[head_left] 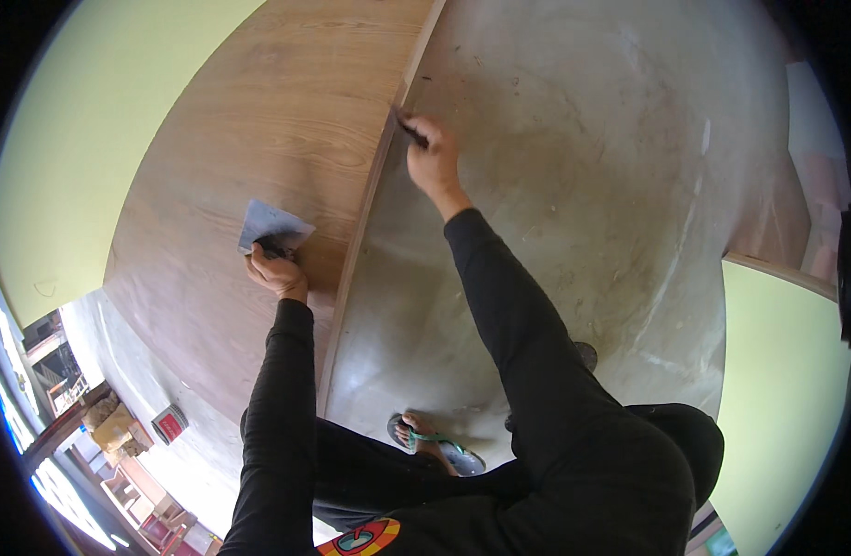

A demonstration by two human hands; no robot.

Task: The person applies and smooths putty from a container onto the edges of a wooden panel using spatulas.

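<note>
My left hand [279, 274] is closed on the near edge of a flat, squarish grey plate [266, 221] with a dark patch by the fingers. It is over a large brown wood-grain panel [286, 102]. My right hand [434, 159] grips a slim dark tool [409, 128], perhaps a putty knife. Its tip reaches the panel's pale long edge [362, 218]; whether it touches is too blurred to tell. My fingers hide much of the tool's handle.
Pale green panels [101, 120] stand at the left and at the right [777, 371]. Concrete floor [555, 185] lies right of the wood panel, with my sandalled foot [425, 435] on it. A can with a red label [170, 424] and a cardboard box [113, 432] are at lower left.
</note>
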